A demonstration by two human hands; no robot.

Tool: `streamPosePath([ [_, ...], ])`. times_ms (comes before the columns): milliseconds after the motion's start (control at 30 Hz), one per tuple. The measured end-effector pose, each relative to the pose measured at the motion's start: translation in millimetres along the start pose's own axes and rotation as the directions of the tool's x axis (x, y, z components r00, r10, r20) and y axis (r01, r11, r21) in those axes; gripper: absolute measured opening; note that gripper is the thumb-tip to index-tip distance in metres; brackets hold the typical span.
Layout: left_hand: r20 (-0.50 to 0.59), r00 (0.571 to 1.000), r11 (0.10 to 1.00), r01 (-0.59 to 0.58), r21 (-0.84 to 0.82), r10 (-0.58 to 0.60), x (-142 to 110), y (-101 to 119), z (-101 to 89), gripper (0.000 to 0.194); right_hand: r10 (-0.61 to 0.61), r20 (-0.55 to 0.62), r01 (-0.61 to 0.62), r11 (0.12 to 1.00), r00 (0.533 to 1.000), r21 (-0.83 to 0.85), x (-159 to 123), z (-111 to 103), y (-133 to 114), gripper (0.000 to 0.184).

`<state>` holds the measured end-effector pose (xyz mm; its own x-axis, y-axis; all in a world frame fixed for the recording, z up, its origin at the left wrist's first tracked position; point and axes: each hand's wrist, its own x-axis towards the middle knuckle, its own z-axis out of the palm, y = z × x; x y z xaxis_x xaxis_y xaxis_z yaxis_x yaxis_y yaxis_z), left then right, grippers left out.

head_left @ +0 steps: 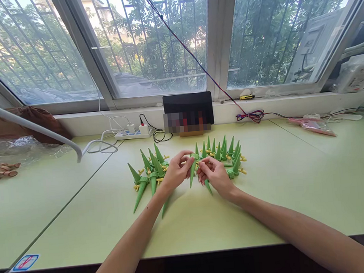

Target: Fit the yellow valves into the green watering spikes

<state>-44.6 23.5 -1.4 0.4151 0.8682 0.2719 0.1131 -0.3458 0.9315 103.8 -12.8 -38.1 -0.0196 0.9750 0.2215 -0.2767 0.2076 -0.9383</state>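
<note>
My left hand point(177, 170) grips a green plastic plant-watering spike point(193, 173) by its collar, with the tip pointing down. Close against it, my right hand point(217, 176) is closed, its thumb and fingertips pinching the small yellow valve point(198, 163) at the spike's side. Fingers partly cover the valve. On the left lies a group of similar green spikes with yellow valves point(142, 186), some upright and some lying with tips toward me. Behind and beside my right hand stands another cluster of spikes point(224, 149), mostly pointing up.
A dark-screened tablet point(188, 106) leans by the window. Left of it are a power strip point(133, 134) with plugs and a white lamp arm point(34, 124). Cables point(250, 116), a yellow cutter point(246, 97) and a pink bag point(315, 125) lie toward the right.
</note>
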Motion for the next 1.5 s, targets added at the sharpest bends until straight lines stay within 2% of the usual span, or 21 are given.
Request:
streamPosePath([
  [100,0.016,0.999,0.997,0.053,-0.060,-0.052,-1,2,-1.6,0.042,0.023,0.046,-0.023,1.000,0.999,0.002,0,0,1,0.038],
  [267,0.102,0.983,0.977,0.166,-0.131,-0.153,-2,-1,-5.5,0.041,0.058,0.125,-0.056,0.998,0.991,-0.020,-2,-3,1,0.039],
  [400,0.124,0.978,0.970,0.185,-0.157,-0.166,-1,-6,-5.2,0.040,0.039,0.133,-0.032,0.998,0.990,-0.051,-2,-6,2,0.037],
  [567,0.143,0.977,0.969,0.179,-0.170,-0.155,-2,-8,-2.9,0.036,-0.024,0.127,0.047,0.983,0.992,-0.178,-2,-7,1,0.034],
  [700,0.155,0.976,0.968,0.178,-0.175,-0.152,-2,-8,-2.5,0.036,-0.026,0.121,0.050,0.978,0.992,-0.201,-2,-7,1,0.034],
  [767,0.165,0.975,0.968,0.181,-0.177,-0.152,-2,-9,-2.7,0.037,0.006,0.123,0.014,0.986,0.992,-0.164,-2,-7,1,0.035],
  [867,0.170,0.975,0.971,0.170,-0.166,-0.142,-2,-9,-3.3,0.038,0.114,0.130,-0.112,0.993,0.985,-0.019,-1,-6,0,0.040],
  [967,0.164,0.978,0.978,0.152,-0.146,-0.128,-1,-9,-3.8,0.039,0.224,0.163,-0.247,0.960,0.961,0.133,-1,-5,0,0.045],
  [1033,0.162,0.979,0.979,0.148,-0.137,-0.125,-1,-9,-3.8,0.039,0.248,0.178,-0.277,0.946,0.952,0.165,-1,-5,0,0.046],
  [1100,0.161,0.979,0.980,0.146,-0.137,-0.123,-1,-9,-3.7,0.039,0.225,0.171,-0.249,0.959,0.959,0.136,-1,-5,-1,0.045],
  [1200,0.163,0.979,0.980,0.144,-0.140,-0.121,-2,-11,-3.8,0.039,0.122,0.149,-0.124,0.992,0.981,0.004,-1,-5,0,0.042],
  [1333,0.171,0.978,0.981,0.141,-0.133,-0.117,-2,-12,-4.1,0.036,0.012,0.141,0.011,0.988,0.990,-0.156,-3,-6,1,0.037],
  [1400,0.173,0.978,0.982,0.141,-0.126,-0.118,-2,-12,-4.0,0.035,0.009,0.137,0.014,0.986,0.991,-0.165,-3,-6,1,0.036],
  [1500,0.167,0.977,0.983,0.149,-0.110,-0.130,-2,-11,-3.6,0.034,0.069,0.138,-0.056,0.993,0.988,-0.101,-2,-6,1,0.039],
])
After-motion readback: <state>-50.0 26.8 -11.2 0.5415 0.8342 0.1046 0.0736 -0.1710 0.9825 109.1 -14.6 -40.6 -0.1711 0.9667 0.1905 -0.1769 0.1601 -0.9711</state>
